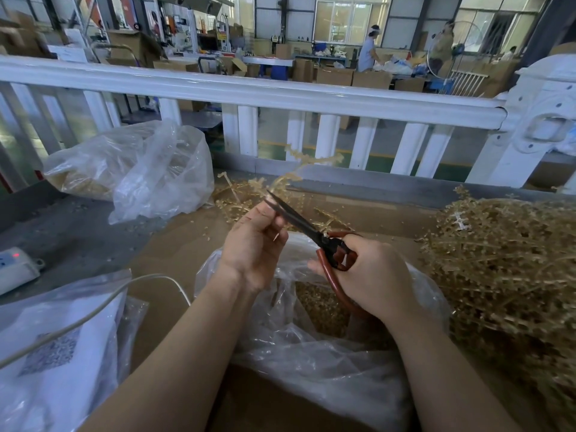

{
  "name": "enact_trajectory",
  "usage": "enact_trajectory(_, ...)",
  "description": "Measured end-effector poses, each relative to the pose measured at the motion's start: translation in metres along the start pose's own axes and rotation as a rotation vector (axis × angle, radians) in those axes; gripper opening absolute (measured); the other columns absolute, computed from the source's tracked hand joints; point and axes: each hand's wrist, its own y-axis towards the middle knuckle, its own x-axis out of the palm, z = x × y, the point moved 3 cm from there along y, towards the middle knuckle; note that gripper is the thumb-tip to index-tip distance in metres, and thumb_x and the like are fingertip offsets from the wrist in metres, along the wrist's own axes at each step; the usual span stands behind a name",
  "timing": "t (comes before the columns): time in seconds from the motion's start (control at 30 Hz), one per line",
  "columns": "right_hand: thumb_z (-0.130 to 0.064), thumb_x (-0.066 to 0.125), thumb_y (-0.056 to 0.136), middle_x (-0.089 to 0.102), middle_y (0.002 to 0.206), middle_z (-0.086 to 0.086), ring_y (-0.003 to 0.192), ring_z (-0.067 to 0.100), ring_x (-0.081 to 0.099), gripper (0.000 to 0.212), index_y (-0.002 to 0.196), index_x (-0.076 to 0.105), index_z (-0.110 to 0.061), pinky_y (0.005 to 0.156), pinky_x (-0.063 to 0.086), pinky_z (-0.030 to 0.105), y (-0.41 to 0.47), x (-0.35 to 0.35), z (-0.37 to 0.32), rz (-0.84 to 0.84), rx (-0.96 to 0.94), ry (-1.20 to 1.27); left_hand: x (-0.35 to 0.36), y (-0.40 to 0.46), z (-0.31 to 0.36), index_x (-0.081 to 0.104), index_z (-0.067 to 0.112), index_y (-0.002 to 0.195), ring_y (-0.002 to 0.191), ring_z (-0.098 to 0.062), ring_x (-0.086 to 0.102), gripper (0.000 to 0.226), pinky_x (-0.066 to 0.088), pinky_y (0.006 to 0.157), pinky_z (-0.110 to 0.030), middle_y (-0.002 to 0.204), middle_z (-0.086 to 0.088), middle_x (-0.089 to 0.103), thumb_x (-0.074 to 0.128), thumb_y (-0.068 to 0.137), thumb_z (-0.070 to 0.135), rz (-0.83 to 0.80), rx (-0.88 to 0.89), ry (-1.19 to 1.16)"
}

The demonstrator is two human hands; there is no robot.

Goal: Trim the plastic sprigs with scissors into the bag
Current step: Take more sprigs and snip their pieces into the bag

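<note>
Factory hall seen over a white railing

A white railing (280,95) with square balusters crosses the near scene, ending in a heavy post (536,120) at right. Beyond it lies a grey floor (389,141) with a green and yellow strip, stacked cardboard boxes (336,76), far tables, and tall windows (349,17) letting in daylight. Two workers (371,48) stand far right.

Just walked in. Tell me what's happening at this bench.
A person is trimming plastic sprigs. The left hand pinches one sprig upright, and the right hand works red-handled scissors with the blades at its base. An open clear bag of cut pieces lies below. A pile of untrimmed sprigs waits on the right.
</note>
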Motion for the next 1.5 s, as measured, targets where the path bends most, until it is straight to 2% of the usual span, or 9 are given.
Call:
enact_trajectory(0.13,-0.080,0.055,0.074,0.067,0.075,-0.022,0.060,-0.008,0.053,0.058,0.096,0.073,-0.029,0.057,0.034,0.005,-0.001,0.004,0.003,-0.045,0.020,-0.019,-0.004,0.001,0.000,0.066,0.013,0.082,0.064,-0.005,0.054,0.016,0.050,0.057,-0.015,0.073,0.001,0.061,0.057,0.096,0.015,0.098,-0.079,-0.086)
enact_trajectory(0.3,-0.068,0.066,0.076,0.067,0.064,-0.015,0.062,0.001,0.065,0.036,0.075,0.066,-0.032,0.057,0.051,0.020,0.001,0.002,0.008,0.077,0.225,0.285,0.001,0.000,-0.006,0.066,0.022,0.083,0.062,-0.002,0.049,0.004,0.040,0.061,-0.016,0.074,0.009,0.062,0.064,0.086,0.022,-0.004,-0.084,0.174)
enact_trajectory(0.37,-0.052,0.075,0.080,0.066,0.063,-0.018,0.059,0.001,0.063,0.024,0.071,0.063,-0.033,0.054,0.048,0.015,0.002,0.000,0.005,0.119,0.244,0.401,0.004,-0.003,-0.009,0.067,0.022,0.084,0.062,-0.003,0.048,0.007,0.039,0.063,-0.018,0.073,0.010,0.062,0.067,0.078,0.023,-0.032,-0.088,0.257)
enact_trajectory(0.53,-0.065,0.067,0.069,0.069,0.067,-0.010,0.063,0.008,0.066,0.044,0.079,0.069,-0.023,0.060,0.052,0.019,0.002,-0.004,-0.001,0.125,0.275,0.594,0.010,-0.008,-0.016,0.070,0.019,0.082,0.070,-0.007,0.046,0.016,0.038,0.069,-0.023,0.075,0.008,0.062,0.072,0.068,0.027,-0.059,-0.065,0.429)
enact_trajectory(0.73,-0.027,0.078,0.086,0.072,0.069,-0.008,0.064,0.007,0.068,0.010,0.079,0.070,-0.024,0.063,0.052,0.015,0.004,0.000,0.004,0.103,0.294,0.600,0.010,-0.008,-0.022,0.075,0.020,0.070,0.066,-0.007,0.048,0.004,0.039,0.067,-0.023,0.069,0.007,0.062,0.075,0.074,0.020,-0.092,-0.048,0.510)
enact_trajectory(0.97,-0.028,0.080,0.083,0.076,0.080,-0.008,0.078,0.008,0.072,0.009,0.088,0.072,-0.027,0.072,0.057,0.023,0.004,0.001,0.006,0.086,0.342,0.589,0.011,-0.008,-0.022,0.076,0.019,0.071,0.060,-0.003,0.051,0.003,0.042,0.065,-0.022,0.067,0.005,0.063,0.075,0.071,0.023,-0.104,-0.060,0.490)
enact_trajectory(1.2,-0.025,0.081,0.084,0.072,0.079,-0.018,0.075,0.001,0.068,0.014,0.084,0.069,-0.031,0.066,0.051,0.013,0.005,0.000,0.005,0.080,0.318,0.537,0.013,-0.009,-0.016,0.069,0.014,0.083,0.064,-0.006,0.059,0.003,0.050,0.060,-0.017,0.072,0.001,0.068,0.070,0.086,0.012,-0.125,0.026,0.533)
enact_trajectory(1.33,-0.021,0.080,0.084,0.071,0.080,-0.019,0.076,0.001,0.068,0.016,0.083,0.068,-0.032,0.066,0.051,0.012,0.005,0.000,0.004,0.081,0.298,0.534,0.015,-0.010,-0.013,0.065,0.016,0.073,0.064,-0.008,0.060,0.017,0.051,0.060,-0.018,0.072,0.001,0.069,0.067,0.090,0.015,-0.110,0.118,0.603)
enact_trajectory(1.5,-0.021,0.078,0.086,0.073,0.076,-0.012,0.072,0.005,0.069,0.011,0.084,0.070,-0.027,0.065,0.052,0.014,0.005,0.000,0.007,0.097,0.316,0.600,0.015,-0.011,-0.011,0.074,0.013,0.079,0.064,-0.009,0.060,0.018,0.051,0.061,-0.019,0.075,-0.002,0.070,0.062,0.093,0.015,-0.116,0.049,0.496)
